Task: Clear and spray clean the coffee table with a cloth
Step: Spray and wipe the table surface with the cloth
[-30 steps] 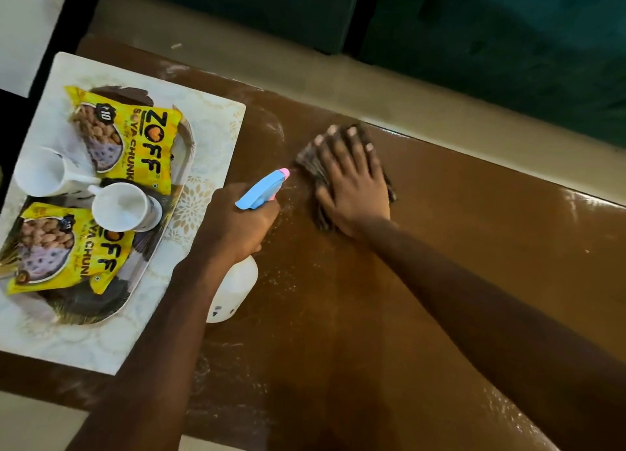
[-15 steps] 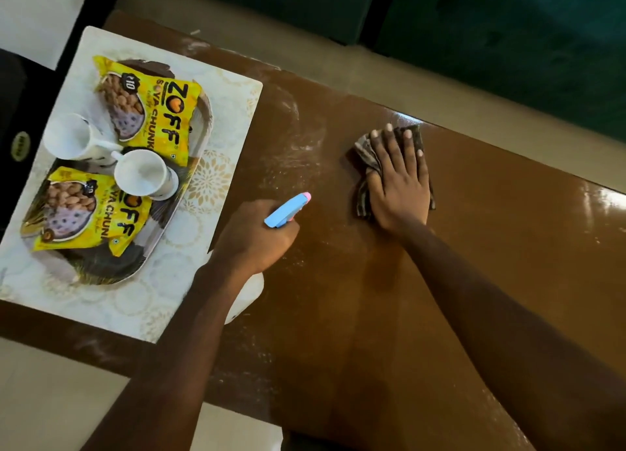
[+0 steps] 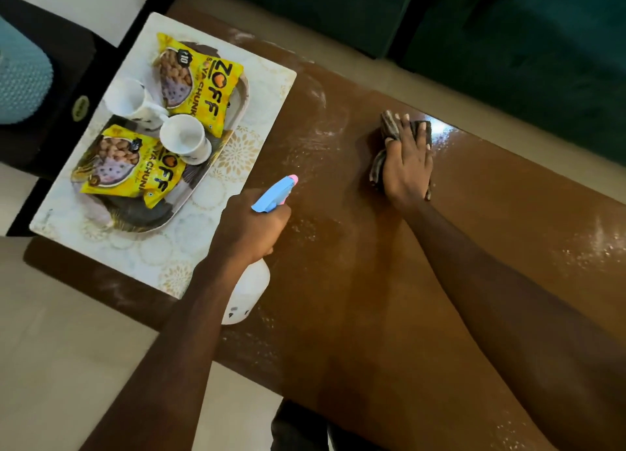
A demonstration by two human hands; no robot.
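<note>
The brown glossy coffee table (image 3: 355, 315) carries white spray droplets and smears. My right hand (image 3: 408, 166) lies flat with straight fingers on a dark striped cloth (image 3: 389, 127), pressing it to the table near the far edge. My left hand (image 3: 252, 228) grips a white spray bottle (image 3: 247, 293) with a blue trigger head and pink nozzle (image 3: 275, 194), held just above the table's left half, nozzle pointing toward the far side.
At the table's left end a white patterned mat (image 3: 216, 193) holds a tray (image 3: 206, 183) with two yellow snack packets (image 3: 200, 88) and two white cups (image 3: 184, 139). A dark green sofa (image 3: 474, 27) runs along the far side. Pale floor lies at the near left.
My right hand has slid the cloth rightward along the far edge. My left hand with the bottle has stayed near the mat's corner. The camera view has shifted.
</note>
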